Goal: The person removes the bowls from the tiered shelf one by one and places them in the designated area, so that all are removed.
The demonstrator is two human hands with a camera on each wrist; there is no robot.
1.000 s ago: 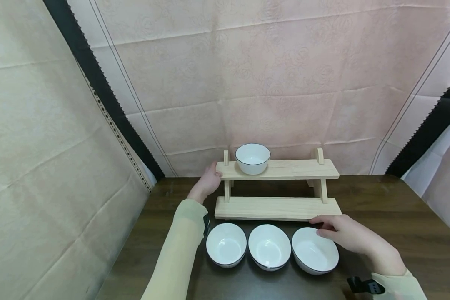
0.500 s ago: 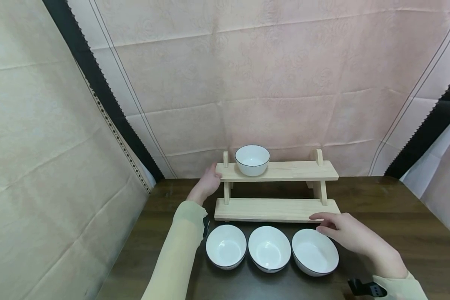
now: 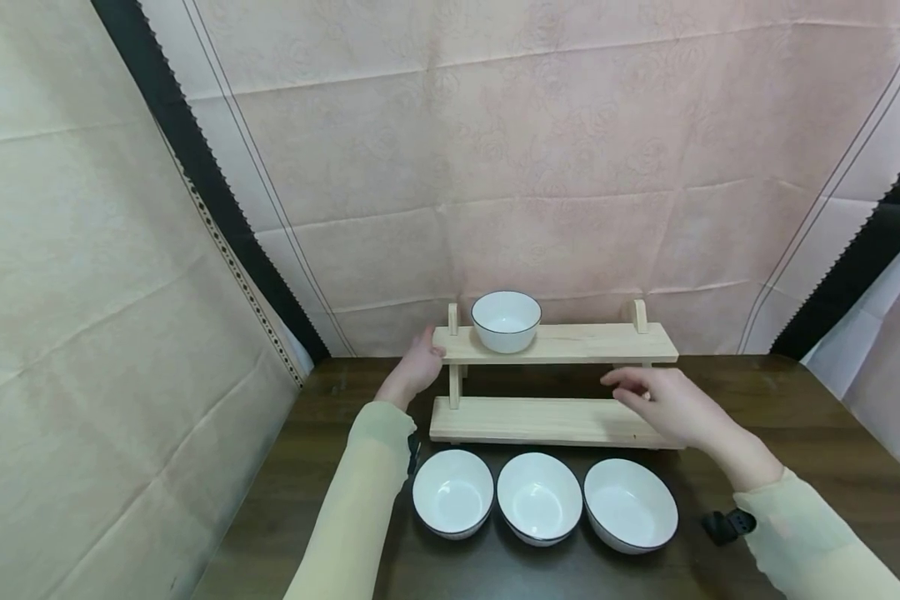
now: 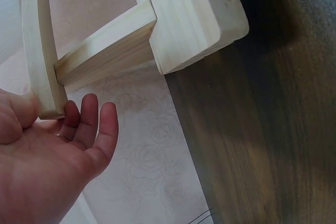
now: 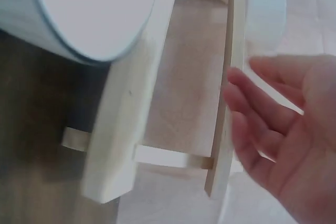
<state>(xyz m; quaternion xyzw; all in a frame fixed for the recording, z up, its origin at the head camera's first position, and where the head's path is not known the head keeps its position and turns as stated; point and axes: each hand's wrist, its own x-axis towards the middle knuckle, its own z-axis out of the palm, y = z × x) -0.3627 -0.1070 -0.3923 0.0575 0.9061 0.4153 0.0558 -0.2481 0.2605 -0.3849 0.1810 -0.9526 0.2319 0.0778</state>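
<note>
A two-tier wooden shelf rack (image 3: 555, 418) stands on the table. My left hand (image 3: 417, 363) grips the left end of its upper board; in the left wrist view the board's end (image 4: 51, 109) sits between thumb and fingers, the other fingers loosely bent. My right hand (image 3: 667, 405) holds nothing and hovers before the rack's right side, fingers loosely curved, hiding the right upright. A white bowl (image 3: 506, 323) with a dark rim sits on the upper board, left of middle. Three similar bowls line up before the rack: left bowl (image 3: 453, 493), middle bowl (image 3: 540, 498), right bowl (image 3: 630, 505).
The dark wooden table (image 3: 270, 500) spreads out on both sides of the rack. Behind it hangs a pale patterned cloth (image 3: 555, 167), and another cloth (image 3: 105, 333) forms the left side. Short pegs (image 3: 640, 317) rise from the upper board near both ends.
My right hand has lifted away from the right front bowl, up and slightly left, to before the rack's right side. My left hand keeps its grip, and the bowls have stayed put.
</note>
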